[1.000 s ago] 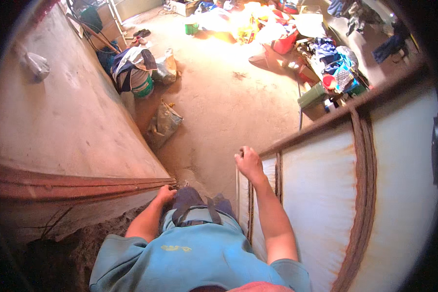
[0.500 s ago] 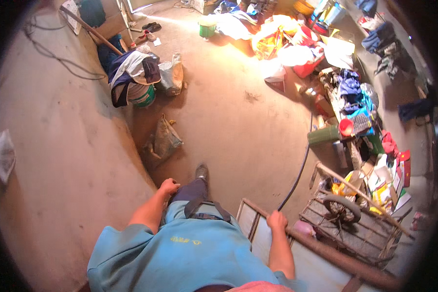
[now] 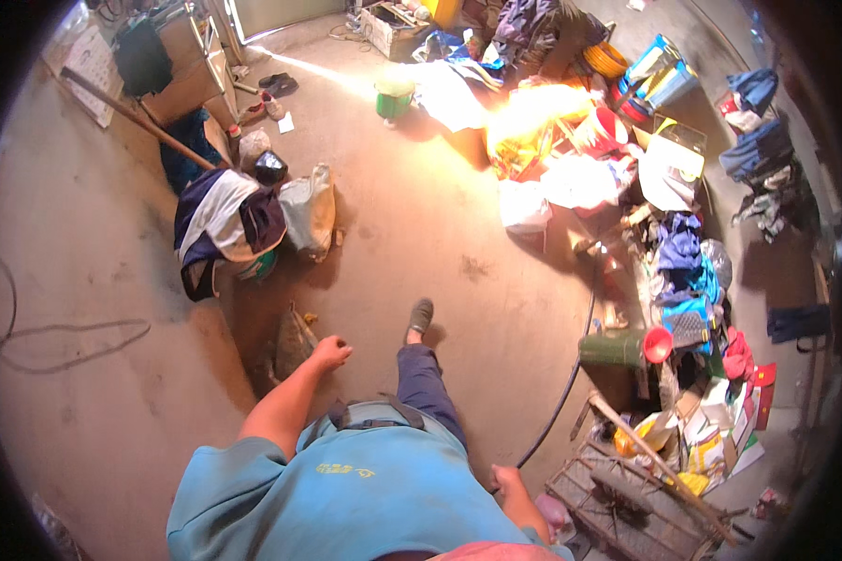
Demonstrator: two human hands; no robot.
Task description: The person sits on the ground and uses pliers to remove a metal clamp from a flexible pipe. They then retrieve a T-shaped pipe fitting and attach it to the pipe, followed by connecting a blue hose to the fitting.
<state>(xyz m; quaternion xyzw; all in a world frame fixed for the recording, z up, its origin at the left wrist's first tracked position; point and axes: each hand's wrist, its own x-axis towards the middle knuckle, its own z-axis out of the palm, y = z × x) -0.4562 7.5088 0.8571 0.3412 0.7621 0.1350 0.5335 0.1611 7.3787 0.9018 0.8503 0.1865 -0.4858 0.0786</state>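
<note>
Head view: seemingly a walking step over the floor [image 3: 402, 224], calling for sure footing. Left hand [image 3: 330, 353] curls beside a worn sack [image 3: 291, 346]; right hand [image 3: 508, 479] curls near a black hose [image 3: 561, 409]; whether either pinches anything, I cannot tell.

From my head, the wide fisheye view looks steeply down, with my blue shirt [image 3: 337, 486] close at its lower edge and my left hand [image 3: 329, 354] and right hand [image 3: 509, 481] near, then forward over the floor [image 3: 412, 224] to its far edge.
</note>
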